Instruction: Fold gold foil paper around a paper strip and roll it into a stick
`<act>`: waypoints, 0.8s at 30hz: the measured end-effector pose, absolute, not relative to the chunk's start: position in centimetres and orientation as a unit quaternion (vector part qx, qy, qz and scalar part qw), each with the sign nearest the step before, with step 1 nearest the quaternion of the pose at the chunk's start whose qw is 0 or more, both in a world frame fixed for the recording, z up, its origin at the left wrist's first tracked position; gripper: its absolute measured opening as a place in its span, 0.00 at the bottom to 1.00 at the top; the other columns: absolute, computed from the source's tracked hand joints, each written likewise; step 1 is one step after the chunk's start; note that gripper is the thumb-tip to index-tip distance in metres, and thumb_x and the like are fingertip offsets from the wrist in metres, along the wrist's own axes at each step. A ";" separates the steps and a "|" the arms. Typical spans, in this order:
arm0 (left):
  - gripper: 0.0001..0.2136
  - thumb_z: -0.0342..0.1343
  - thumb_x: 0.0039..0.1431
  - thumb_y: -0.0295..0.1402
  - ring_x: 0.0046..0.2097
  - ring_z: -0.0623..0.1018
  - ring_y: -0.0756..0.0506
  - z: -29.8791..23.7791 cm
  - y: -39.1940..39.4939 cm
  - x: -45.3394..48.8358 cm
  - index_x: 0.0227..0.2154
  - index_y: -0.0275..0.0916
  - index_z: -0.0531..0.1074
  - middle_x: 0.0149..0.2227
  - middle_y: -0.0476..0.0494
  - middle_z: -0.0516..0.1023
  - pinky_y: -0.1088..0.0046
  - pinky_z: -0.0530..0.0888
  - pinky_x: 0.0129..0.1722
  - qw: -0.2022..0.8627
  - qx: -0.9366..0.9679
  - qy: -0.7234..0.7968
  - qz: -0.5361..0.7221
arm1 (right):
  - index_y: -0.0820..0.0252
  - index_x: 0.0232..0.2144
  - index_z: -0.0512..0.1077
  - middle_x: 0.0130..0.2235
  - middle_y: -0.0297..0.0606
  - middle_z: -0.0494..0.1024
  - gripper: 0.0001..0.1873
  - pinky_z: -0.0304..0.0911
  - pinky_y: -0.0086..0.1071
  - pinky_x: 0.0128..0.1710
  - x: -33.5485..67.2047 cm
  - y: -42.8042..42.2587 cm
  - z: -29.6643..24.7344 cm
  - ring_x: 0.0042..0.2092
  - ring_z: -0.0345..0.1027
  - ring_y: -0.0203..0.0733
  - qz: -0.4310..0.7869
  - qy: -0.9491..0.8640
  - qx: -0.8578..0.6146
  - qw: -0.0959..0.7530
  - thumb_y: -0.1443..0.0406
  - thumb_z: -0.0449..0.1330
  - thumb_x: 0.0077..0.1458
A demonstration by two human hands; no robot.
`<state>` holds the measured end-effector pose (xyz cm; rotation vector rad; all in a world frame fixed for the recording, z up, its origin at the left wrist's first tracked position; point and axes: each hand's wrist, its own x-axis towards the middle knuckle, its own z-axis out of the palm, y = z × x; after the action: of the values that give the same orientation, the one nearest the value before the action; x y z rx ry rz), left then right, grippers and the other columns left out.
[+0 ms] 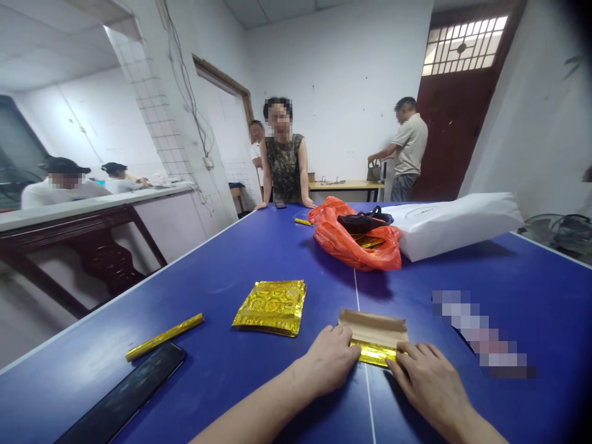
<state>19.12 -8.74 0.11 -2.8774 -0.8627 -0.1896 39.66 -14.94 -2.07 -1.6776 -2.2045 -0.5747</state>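
My left hand (329, 359) and my right hand (428, 377) both press on one sheet of gold foil paper (374, 336) lying brown side up on the blue table (259, 259). Its near edge is rolled over, showing gold, and my fingers curl on that roll from both ends. A stack of flat gold foil sheets (272, 306) lies to the left of my hands. Further left rests a finished gold roll (164, 337).
A black phone (124, 398) lies at the near left edge. An orange plastic bag (358, 240) with gold sheets and a black item stands mid-table beside a white paper bag (456, 225). A person (284, 163) leans on the far end; others stand behind.
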 end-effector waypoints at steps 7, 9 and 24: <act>0.06 0.47 0.56 0.30 0.36 0.68 0.44 0.0 -8.8 19.2 0.32 0.39 0.69 0.32 0.42 0.67 0.69 0.65 0.32 0.072 -0.953 -0.286 -0.071 | 0.59 0.27 0.74 0.32 0.39 0.75 0.14 0.55 0.40 0.40 39.5 -15.0 -1.9 0.33 0.67 0.44 -0.193 -0.767 -0.595 0.144 0.65 0.50 0.56; 0.06 0.47 0.56 0.30 0.36 0.68 0.44 0.0 -8.8 19.2 0.32 0.39 0.69 0.32 0.42 0.67 0.69 0.64 0.32 0.071 -0.953 -0.288 -0.069 | 0.59 0.27 0.74 0.32 0.39 0.75 0.14 0.55 0.40 0.40 39.5 -15.0 -1.9 0.34 0.67 0.44 -0.191 -0.767 -0.596 0.140 0.65 0.50 0.56; 0.06 0.47 0.57 0.30 0.36 0.68 0.44 0.2 -8.9 19.2 0.33 0.38 0.68 0.32 0.43 0.67 0.69 0.64 0.32 0.072 -0.954 -0.286 -0.060 | 0.59 0.27 0.74 0.31 0.39 0.75 0.12 0.56 0.41 0.40 39.4 -15.0 -1.9 0.33 0.66 0.44 -0.191 -0.769 -0.594 0.135 0.65 0.51 0.55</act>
<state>19.24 -8.85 0.18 -2.8664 -0.8591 -0.1792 39.44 -15.02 -1.89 -1.7223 -2.2286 -0.5544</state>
